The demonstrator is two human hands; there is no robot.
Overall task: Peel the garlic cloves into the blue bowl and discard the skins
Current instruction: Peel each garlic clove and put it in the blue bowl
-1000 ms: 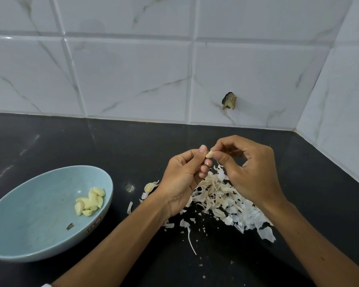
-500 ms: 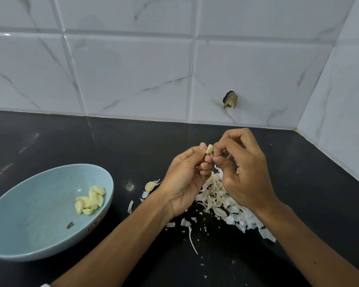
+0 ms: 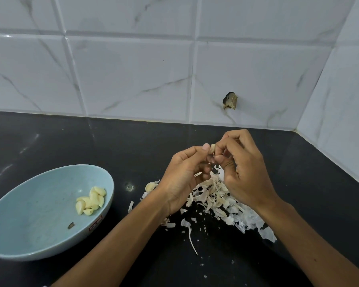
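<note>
Pinching small pale clove (image 3: 212,148), both hands (image 3: 184,179) (image 3: 247,172) (papery skins (image 3: 214,196) beneath)

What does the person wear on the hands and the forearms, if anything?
Nothing shows: the left hand and the right hand are bare, with no gloves, rings or watch. Both forearms are bare as far as the frame shows.

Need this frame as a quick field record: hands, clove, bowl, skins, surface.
left hand: pinches a garlic clove at its fingertips
right hand: fingers curled, thumb and forefinger on the same clove
blue bowl: on the counter, left of both hands
bowl contents: peeled cloves in a cluster, one small dark scrap
skins: loose pile on the counter beneath the hands, outside the bowl
counter: black
</note>
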